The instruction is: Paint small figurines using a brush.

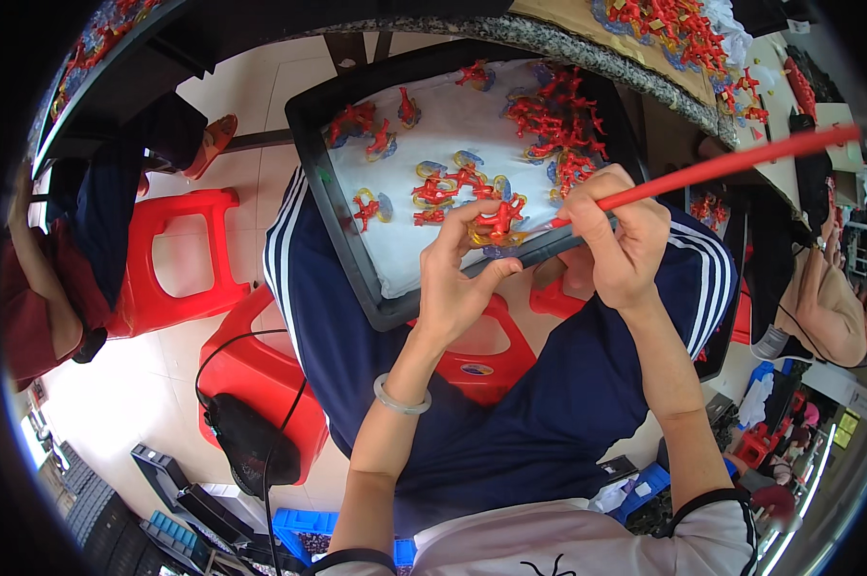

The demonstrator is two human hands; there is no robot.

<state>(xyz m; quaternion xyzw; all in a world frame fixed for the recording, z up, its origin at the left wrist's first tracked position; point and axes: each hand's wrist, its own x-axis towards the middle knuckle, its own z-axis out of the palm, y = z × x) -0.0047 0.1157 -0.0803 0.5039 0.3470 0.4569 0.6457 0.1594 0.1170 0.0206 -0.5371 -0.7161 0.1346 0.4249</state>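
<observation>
My left hand (pixel 457 278) pinches a small red toy figurine (pixel 502 217) with clear yellow and blue parts at its base. It is held above the near edge of a black tray (pixel 311 144). In my right hand (pixel 621 240) is a long red stick (pixel 741 165), shaped like a paintbrush, gripped like a pen. Its thin end points at the figurine; whether it touches, I cannot tell. White cloth (pixel 366 173) lines the tray. Several similar figurines (pixel 433 187) lie in the middle, and a denser pile (pixel 558 120) sits at the far right.
The tray rests over my lap. Beyond it, a granite-edged worktop (pixel 606 62) carries more figurines (pixel 664 34). Red plastic stools (pixel 179 254) stand at left, one holding a black pouch (pixel 246 442) with a cable. Other people sit at left and right.
</observation>
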